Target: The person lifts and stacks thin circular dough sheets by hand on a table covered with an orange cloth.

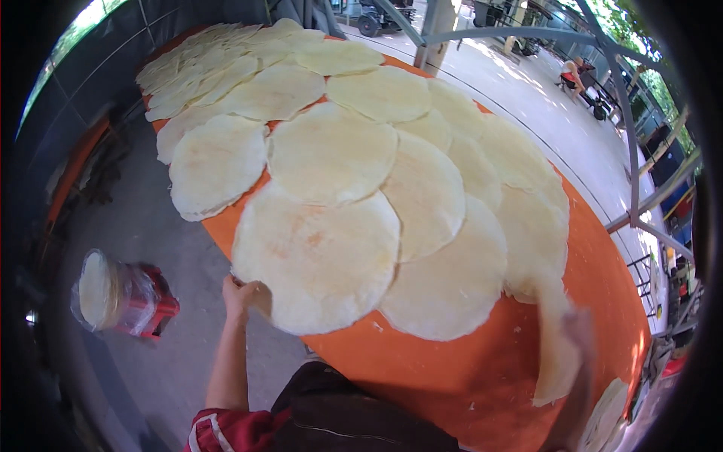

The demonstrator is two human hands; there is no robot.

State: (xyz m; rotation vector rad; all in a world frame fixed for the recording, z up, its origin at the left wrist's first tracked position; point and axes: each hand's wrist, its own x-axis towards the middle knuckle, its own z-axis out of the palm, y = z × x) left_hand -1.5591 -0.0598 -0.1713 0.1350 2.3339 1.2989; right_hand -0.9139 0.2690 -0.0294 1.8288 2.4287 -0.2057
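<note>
Thin, round, pale flatbreads lie overlapping across an orange table [497,369]. At the table's left edge my left hand [239,292] is closed, its thumb and fingers pinching the rim of a large flatbread [316,260] with light brown patches. On the right, my right hand [580,328] is smeared by motion. It is against a narrow, curved flatbread [556,354], which stands tilted almost edge-on and seems gripped at its side; the fingers themselves are hidden by blur. Beside the large flatbread another round [448,279] lies partly under its neighbours.
Many smaller rounds [211,64] overlap at the far left end. A stack of flatbreads [602,422] sits at the lower right. On the floor to the left is a plastic-wrapped stack [102,290] by a red stool [162,301]. Metal railing [527,35] runs beyond; a person [572,75] sits far off.
</note>
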